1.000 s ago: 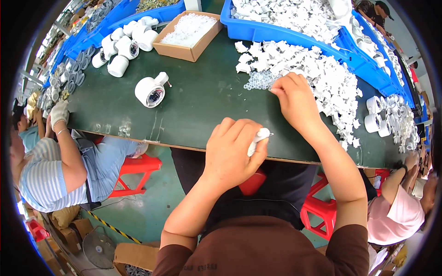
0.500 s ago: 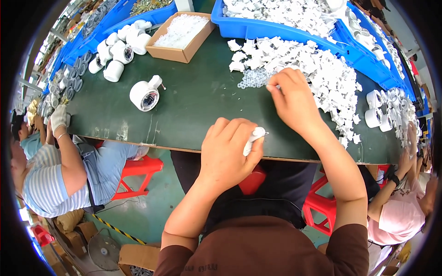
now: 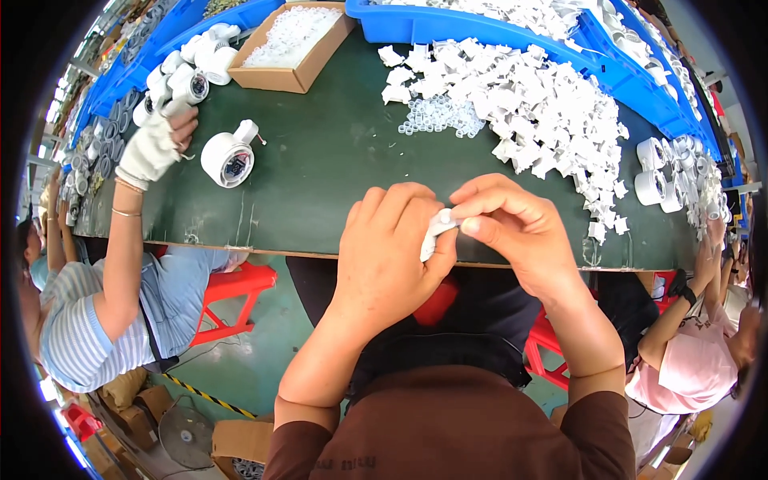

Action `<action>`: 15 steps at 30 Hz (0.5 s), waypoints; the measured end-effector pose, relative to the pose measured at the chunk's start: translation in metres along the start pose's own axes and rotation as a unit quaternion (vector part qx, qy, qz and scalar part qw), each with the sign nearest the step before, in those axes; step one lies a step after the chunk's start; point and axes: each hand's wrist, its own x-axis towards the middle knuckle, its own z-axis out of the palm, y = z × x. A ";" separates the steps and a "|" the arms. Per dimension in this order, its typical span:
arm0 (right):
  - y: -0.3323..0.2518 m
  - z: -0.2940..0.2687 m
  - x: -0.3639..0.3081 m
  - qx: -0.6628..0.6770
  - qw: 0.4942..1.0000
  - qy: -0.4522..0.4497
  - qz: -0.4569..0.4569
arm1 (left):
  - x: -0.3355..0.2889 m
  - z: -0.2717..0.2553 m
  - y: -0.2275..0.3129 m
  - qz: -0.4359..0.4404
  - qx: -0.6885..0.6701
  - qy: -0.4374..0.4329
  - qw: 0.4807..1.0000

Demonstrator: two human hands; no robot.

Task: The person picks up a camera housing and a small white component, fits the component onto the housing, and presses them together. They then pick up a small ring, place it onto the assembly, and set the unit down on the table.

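My left hand (image 3: 388, 252) is closed around a small white plastic part (image 3: 436, 236) above the table's near edge; most of the part is hidden by my fingers. My right hand (image 3: 524, 232) meets its upper end, thumb and forefinger pinched there. Whatever those fingertips hold, if anything, is too small to make out. Beyond my hands lies a little patch of clear plastic rings (image 3: 440, 117), beside a wide heap of white plastic parts (image 3: 544, 120). A single white round housing (image 3: 226, 160) with a short arm and dark electronics inside sits to the left.
At the far left, a co-worker's gloved hand (image 3: 150, 150) reaches to a cluster of white housings (image 3: 190, 84). A cardboard box (image 3: 300, 76) of clear pieces and a blue bin (image 3: 392, 28) of white parts line the back. White rings (image 3: 650, 188) stand at the right.
My right hand has come from the clear rings back to the white part in my left hand. The co-worker's gloved hand has moved up to the housings. The view has shifted slightly.
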 end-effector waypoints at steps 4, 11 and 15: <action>0.004 0.002 0.004 0.050 0.997 -0.025 0.045 | -0.002 0.006 -0.007 0.015 0.006 0.009 1.000; 0.004 0.004 0.009 0.057 0.993 -0.030 0.101 | -0.005 0.008 -0.002 0.016 0.000 0.045 0.999; 0.012 0.009 0.009 0.034 0.993 0.000 0.115 | -0.005 0.013 0.000 0.015 -0.003 0.059 0.998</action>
